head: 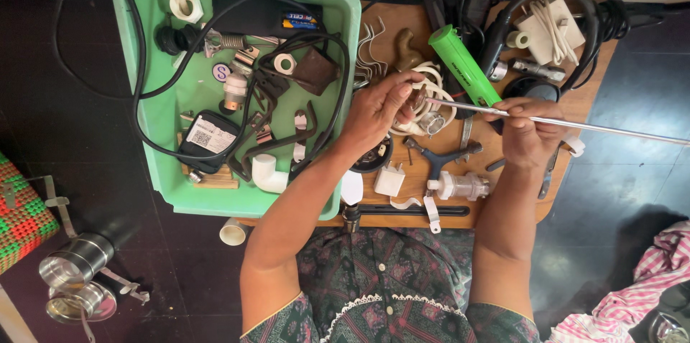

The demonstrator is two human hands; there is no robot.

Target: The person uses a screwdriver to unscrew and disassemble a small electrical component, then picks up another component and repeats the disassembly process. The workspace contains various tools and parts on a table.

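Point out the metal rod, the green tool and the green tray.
metal rod (pixel 575 124), head view, mid-shaft right of the right hand.
green tool (pixel 463 66), head view, middle of its green body.
green tray (pixel 248 205), head view, near rim.

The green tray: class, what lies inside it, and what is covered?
Inside the green tray lie a looping black cable, a black adapter, a white pipe elbow and small metal fittings. The person's left forearm hides the tray's near right corner.

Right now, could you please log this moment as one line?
left hand: pinching rod tip | right hand: gripping thin metal rod | below: wooden board
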